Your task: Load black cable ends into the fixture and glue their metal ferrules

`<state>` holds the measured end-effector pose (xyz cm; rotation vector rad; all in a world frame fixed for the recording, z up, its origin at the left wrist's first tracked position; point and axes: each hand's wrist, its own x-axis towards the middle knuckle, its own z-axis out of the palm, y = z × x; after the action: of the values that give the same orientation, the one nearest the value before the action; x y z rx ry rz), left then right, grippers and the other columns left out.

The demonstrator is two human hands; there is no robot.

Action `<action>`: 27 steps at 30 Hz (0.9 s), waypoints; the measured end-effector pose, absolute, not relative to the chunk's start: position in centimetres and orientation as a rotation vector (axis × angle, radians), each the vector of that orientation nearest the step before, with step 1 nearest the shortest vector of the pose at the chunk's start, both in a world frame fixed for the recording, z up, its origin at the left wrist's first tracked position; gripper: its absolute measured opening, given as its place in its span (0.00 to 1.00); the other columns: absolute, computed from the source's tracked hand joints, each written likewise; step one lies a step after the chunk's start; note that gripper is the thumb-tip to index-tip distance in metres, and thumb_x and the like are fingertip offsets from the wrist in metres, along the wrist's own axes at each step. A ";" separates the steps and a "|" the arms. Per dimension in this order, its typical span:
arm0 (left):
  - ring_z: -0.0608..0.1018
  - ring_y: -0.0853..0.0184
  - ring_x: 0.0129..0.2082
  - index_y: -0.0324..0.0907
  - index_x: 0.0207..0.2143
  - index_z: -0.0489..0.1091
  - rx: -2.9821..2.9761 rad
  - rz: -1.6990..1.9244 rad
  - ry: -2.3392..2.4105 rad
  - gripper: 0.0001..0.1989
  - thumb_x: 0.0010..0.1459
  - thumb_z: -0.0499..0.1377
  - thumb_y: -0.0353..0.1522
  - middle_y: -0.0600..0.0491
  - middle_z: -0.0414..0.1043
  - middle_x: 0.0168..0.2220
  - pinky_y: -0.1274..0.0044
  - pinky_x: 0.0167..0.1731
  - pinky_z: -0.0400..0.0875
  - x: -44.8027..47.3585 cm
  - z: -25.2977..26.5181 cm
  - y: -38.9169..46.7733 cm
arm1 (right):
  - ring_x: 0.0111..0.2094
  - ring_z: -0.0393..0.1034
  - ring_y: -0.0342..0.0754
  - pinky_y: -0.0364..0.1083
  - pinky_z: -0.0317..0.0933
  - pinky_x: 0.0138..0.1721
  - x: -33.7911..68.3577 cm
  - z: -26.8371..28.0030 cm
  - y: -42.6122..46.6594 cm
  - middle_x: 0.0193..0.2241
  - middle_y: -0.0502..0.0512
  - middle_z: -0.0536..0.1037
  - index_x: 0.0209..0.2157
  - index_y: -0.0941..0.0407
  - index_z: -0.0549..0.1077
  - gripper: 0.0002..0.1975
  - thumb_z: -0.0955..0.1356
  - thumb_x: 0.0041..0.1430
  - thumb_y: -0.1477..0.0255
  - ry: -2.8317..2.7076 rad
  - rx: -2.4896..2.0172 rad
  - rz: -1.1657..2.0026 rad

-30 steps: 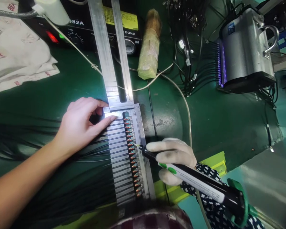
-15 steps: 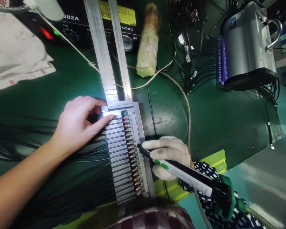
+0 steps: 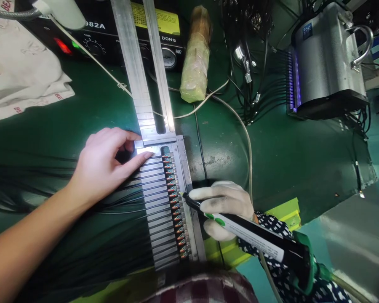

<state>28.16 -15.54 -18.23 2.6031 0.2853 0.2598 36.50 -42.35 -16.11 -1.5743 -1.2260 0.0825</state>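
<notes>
My bare left hand (image 3: pixel 105 162) pinches the upper left corner of a long metal fixture (image 3: pixel 156 202), thumb on top and fingers at its edge. A row of small circuit boards with cable ends (image 3: pixel 173 195) lies along the fixture's slot. Black cables (image 3: pixel 120 202) run off to the left from them. In my gloved right hand (image 3: pixel 225 206) is a black dispensing syringe (image 3: pixel 255 235), with a white label and a green rear cap joined to a hose. Its thin tip points at the middle of the row; whether it touches cannot be made out.
A slotted metal bar (image 3: pixel 129 63) extends from the fixture over a black dispenser box (image 3: pixel 97 46). Behind stand a wrapped roll (image 3: pixel 196 63), hanging cables (image 3: pixel 248 71) and a silver lamp housing (image 3: pixel 328 67) glowing violet. White cloth (image 3: pixel 22 63) lies at left; a thin hose (image 3: pixel 248 143) crosses the green mat.
My right hand and the syringe have shifted slightly right and down, the tip moving a little along the row. My left hand and the fixture have stayed put.
</notes>
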 end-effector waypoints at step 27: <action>0.68 0.64 0.31 0.44 0.39 0.68 2.604 0.285 0.277 0.16 0.61 0.55 0.46 0.56 0.64 0.27 0.73 0.33 0.60 28.1 -18.3 -15.5 | 0.30 0.78 0.46 0.44 0.72 0.29 36.9 -15.5 -42.3 0.38 0.59 0.82 0.34 0.55 0.70 0.04 0.67 0.59 0.69 -1.266 -1.574 0.062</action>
<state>28.08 -15.46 -18.32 2.6041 0.2774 0.2853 36.87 -42.27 -15.51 -1.5741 -1.2661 0.0621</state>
